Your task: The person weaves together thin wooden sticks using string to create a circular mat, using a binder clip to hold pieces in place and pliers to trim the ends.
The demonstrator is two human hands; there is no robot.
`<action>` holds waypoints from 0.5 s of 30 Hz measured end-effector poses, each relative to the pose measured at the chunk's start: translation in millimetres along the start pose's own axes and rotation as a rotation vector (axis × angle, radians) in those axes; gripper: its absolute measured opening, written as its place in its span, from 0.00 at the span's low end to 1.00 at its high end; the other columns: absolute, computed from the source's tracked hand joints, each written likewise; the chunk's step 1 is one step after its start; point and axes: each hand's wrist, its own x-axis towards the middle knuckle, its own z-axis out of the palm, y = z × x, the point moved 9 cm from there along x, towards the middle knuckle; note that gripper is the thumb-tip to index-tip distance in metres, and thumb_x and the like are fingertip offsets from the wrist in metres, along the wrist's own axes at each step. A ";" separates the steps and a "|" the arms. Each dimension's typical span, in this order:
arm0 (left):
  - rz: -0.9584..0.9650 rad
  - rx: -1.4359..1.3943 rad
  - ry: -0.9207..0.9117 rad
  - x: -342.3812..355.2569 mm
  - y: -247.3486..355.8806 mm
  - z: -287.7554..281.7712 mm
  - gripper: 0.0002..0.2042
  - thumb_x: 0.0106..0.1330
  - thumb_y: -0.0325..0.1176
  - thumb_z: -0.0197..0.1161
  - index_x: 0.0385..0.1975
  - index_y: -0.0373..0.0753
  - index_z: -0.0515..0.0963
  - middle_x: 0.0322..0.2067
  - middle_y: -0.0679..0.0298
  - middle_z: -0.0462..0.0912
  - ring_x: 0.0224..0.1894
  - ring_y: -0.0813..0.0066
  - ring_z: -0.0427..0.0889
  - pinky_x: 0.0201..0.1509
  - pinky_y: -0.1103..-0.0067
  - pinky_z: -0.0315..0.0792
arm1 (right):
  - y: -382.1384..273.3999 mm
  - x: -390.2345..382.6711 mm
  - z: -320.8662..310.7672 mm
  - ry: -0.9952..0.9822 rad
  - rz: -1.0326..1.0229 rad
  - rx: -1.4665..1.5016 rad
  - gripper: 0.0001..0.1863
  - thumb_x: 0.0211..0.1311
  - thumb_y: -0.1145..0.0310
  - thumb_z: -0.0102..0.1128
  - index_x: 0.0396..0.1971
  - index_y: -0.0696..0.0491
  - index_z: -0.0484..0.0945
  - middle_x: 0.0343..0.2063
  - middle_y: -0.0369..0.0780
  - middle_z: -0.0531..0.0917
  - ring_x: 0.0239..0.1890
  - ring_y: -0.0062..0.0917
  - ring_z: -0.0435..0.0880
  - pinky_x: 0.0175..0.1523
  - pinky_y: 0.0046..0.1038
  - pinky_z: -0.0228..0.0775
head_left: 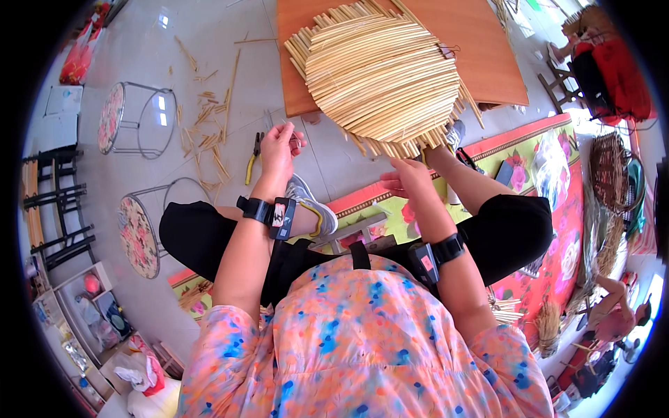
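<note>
A round mat of straw-coloured stalks (383,76), laid side by side in rows, rests on an orange-brown wooden table (481,59) in front of me. Its near edge shows uneven stalk ends. My left hand (281,148) is raised left of the mat, apart from it, with its fingers pinched together; a thin strand seems to show at the fingertips, too fine to name. Just below the mat's near edge is my right hand (411,182), fingers stretched out, with nothing visible in it. Pliers with yellow handles (251,161) lie on the floor beside my left hand.
Loose stalk offcuts (212,115) litter the tiled floor at left, near two round floral-topped stools (111,118). A flowered mat (488,167) spreads under my legs. At right stand a wicker basket (608,171) and a straw bundle (548,327). Another person (617,310) sits at the far right.
</note>
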 end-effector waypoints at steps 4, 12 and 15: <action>-0.036 -0.004 -0.036 -1.7 -8.2 -6.4 0.07 0.65 0.37 0.58 0.33 0.41 0.71 0.25 0.67 0.78 0.25 0.80 0.77 0.27 0.85 0.68 | -41.7 -13.6 -17.9 0.133 -0.162 -0.801 0.17 0.58 0.58 0.54 0.29 0.59 0.79 0.20 0.44 0.82 0.22 0.32 0.82 0.32 0.29 0.73; -0.181 0.022 -0.254 9.3 -55.0 21.5 0.05 0.65 0.35 0.57 0.34 0.43 0.74 0.33 0.68 0.78 0.37 0.78 0.77 0.42 0.79 0.68 | -152.6 -12.2 6.3 0.464 -1.066 -1.037 0.16 0.58 0.62 0.55 0.44 0.54 0.76 0.37 0.45 0.81 0.45 0.43 0.78 0.50 0.36 0.69; -0.296 -0.075 -0.395 -2.2 -61.8 56.0 0.04 0.65 0.36 0.57 0.34 0.44 0.74 0.36 0.70 0.77 0.43 0.78 0.74 0.47 0.74 0.66 | -169.3 36.0 18.6 0.438 -0.976 -1.202 0.24 0.60 0.57 0.53 0.55 0.49 0.68 0.61 0.42 0.65 0.67 0.40 0.53 0.67 0.45 0.46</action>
